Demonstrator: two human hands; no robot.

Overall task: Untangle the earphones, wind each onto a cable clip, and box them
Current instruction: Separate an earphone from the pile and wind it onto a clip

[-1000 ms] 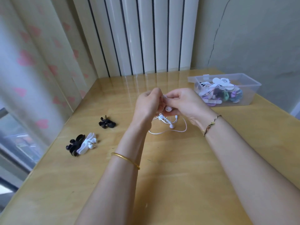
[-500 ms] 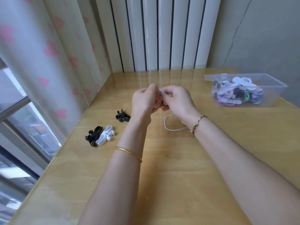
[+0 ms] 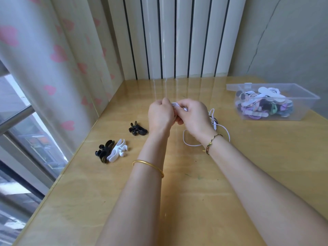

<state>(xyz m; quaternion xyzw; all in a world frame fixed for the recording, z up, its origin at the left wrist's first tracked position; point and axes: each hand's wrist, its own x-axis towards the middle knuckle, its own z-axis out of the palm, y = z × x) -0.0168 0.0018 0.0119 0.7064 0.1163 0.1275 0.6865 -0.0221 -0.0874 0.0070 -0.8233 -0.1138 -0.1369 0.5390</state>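
The white earphones (image 3: 174,104) are hanging just above the middle of the desk (image 3: 195,201), mostly hiding between both fists, so I can't tell if a clip's in there. The left hand (image 3: 160,116) and right hand (image 3: 194,116) are both pinching the bundle, fingers curled onto it. Its loose white cord (image 3: 183,138) is looping on the desk under the right wrist. Spare cable clips are lying to the left: a black clip (image 3: 137,129), then a black one (image 3: 103,151) touching a white one (image 3: 117,151). The clear box (image 3: 309,99) is sitting well off right.
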